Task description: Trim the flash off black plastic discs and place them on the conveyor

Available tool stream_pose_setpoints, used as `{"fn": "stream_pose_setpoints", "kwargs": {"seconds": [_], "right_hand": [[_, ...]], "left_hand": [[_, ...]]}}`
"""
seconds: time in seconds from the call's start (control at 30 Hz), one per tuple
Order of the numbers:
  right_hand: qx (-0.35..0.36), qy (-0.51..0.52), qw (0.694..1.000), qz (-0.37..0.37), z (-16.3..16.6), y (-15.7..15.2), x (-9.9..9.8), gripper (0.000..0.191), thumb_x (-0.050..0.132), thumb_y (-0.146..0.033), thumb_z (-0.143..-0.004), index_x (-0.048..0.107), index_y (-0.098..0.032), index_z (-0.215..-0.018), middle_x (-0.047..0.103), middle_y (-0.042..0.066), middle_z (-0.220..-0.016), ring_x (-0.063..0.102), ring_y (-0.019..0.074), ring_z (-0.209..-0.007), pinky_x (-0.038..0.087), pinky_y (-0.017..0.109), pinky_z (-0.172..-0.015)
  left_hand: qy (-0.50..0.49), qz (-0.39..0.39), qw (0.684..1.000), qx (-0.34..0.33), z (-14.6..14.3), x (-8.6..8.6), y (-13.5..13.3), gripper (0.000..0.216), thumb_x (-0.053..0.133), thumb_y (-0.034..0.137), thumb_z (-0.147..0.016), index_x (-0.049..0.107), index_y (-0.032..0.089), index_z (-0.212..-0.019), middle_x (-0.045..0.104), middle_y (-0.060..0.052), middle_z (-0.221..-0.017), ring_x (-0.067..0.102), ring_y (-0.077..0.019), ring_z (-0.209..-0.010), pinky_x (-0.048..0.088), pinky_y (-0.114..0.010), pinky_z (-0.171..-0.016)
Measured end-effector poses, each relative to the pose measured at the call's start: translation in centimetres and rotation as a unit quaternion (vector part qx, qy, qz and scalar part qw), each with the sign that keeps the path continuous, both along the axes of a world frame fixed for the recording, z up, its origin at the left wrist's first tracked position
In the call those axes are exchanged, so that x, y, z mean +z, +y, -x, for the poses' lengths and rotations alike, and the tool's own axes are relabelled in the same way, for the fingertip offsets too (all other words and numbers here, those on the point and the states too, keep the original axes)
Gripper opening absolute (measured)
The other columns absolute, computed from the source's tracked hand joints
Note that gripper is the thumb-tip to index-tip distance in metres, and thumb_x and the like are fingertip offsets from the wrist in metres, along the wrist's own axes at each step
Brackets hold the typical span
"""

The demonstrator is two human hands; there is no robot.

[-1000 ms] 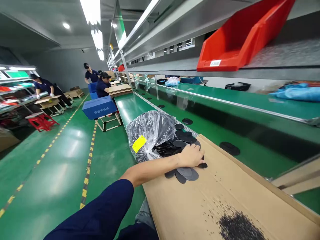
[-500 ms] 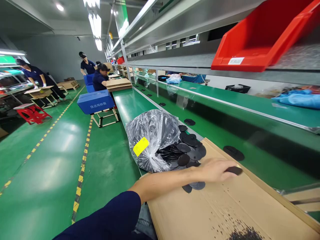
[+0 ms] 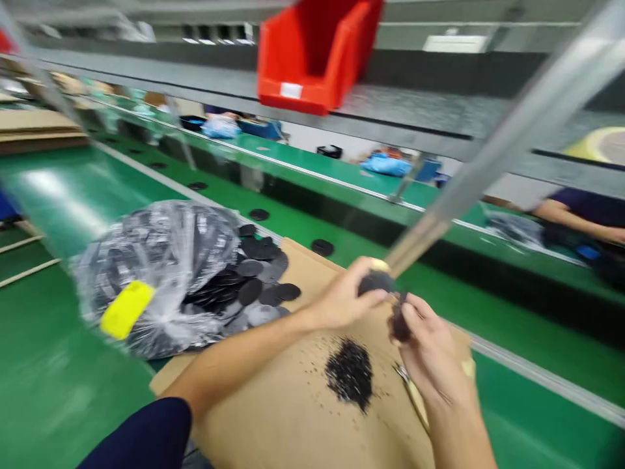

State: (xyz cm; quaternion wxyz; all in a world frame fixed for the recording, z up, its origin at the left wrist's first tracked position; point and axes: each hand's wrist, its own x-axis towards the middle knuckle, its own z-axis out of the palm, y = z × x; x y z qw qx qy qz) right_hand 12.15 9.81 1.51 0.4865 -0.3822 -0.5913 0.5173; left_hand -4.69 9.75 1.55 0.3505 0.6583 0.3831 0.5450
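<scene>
A single head-worn camera looks forward and down from the near edge of the bench [image 3: 73,189]. It sits close over the cardboard sheet [image 3: 273,417] and faces across the belt toward the shelf's red bin [image 3: 312,58]. The view is motion-blurred.

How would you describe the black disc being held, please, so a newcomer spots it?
Above the cardboard sheet, right of the clear bag spilling black discs, find the left hand. It pinches one disc aloft, unlike those lying flat by the bag.
</scene>
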Motion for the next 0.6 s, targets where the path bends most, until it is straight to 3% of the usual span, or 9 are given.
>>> {"fn": "stream_pose_setpoints", "kwargs": {"seconds": [0.1,0.2,0.3,0.4,0.47,0.6], "right_hand": [[-0.060,0.017,0.995,0.075,-1.8,-1.6,0.1,0.057,0.093,-0.061,-0.073,0.066,-0.022,-0.105,0.062,0.004,-0.092,0.063,0.0203,-0.076,0.054,0.022,-0.044],[-0.030,0.013,0.995,0.097,-1.5,-1.9,0.2,0.055,0.090,-0.057,-0.076,0.065,-0.022,-0.110,0.060,0.004,-0.098,0.065,0.0225,-0.087,0.060,0.023,-0.051],[-0.017,0.009,0.998,0.056,-1.5,-2.1,0.5,0.050,0.089,-0.048,-0.080,0.063,-0.023,-0.114,0.061,0.005,-0.103,0.064,0.0225,-0.094,0.063,0.023,-0.056],[-0.031,-0.017,0.999,0.003,-1.6,-2.6,0.9,0.050,0.087,-0.037,-0.082,0.061,-0.024,-0.123,0.064,0.005,-0.100,0.063,0.0200,-0.086,0.061,0.023,-0.056],[-0.031,-0.031,0.999,-0.016,-1.6,-2.9,0.9,0.044,0.085,-0.033,-0.084,0.063,-0.024,-0.121,0.065,0.005,-0.101,0.063,0.0189,-0.083,0.060,0.023,-0.059],[-0.006,-0.040,0.999,-0.029,-1.1,-3.2,0.6,0.030,0.084,-0.037,-0.084,0.069,-0.020,-0.104,0.068,0.006,-0.106,0.066,0.0214,-0.093,0.063,0.031,-0.080]], "left_hand": [[-0.016,-0.032,0.999,0.002,0.6,-0.3,-0.2,0.029,0.058,0.030,-0.098,0.057,0.020,-0.125,0.067,-0.009,-0.128,0.065,-0.0217,-0.119,0.054,-0.038,-0.106],[0.001,-0.052,0.999,-0.011,0.8,-0.3,-1.0,0.032,0.056,0.034,-0.101,0.058,0.023,-0.130,0.067,-0.008,-0.131,0.068,-0.0204,-0.115,0.057,-0.037,-0.102],[0.004,-0.071,0.997,0.036,1.0,-0.2,-1.6,0.036,0.061,0.037,-0.099,0.058,0.022,-0.131,0.067,-0.009,-0.132,0.068,-0.0198,-0.116,0.058,-0.036,-0.101],[0.005,-0.103,0.991,0.087,1.4,0.0,-1.6,0.036,0.064,0.038,-0.097,0.058,0.022,-0.129,0.068,-0.009,-0.128,0.069,-0.0189,-0.112,0.060,-0.033,-0.096],[0.035,-0.117,0.989,0.078,1.5,0.1,-1.7,0.032,0.059,0.036,-0.100,0.058,0.022,-0.129,0.067,-0.008,-0.128,0.067,-0.0191,-0.114,0.059,-0.034,-0.097],[0.119,-0.136,0.983,0.027,0.8,-0.2,-2.2,0.028,0.046,0.028,-0.106,0.057,0.021,-0.131,0.067,-0.009,-0.123,0.065,-0.0190,-0.114,0.057,-0.035,-0.098]]}}
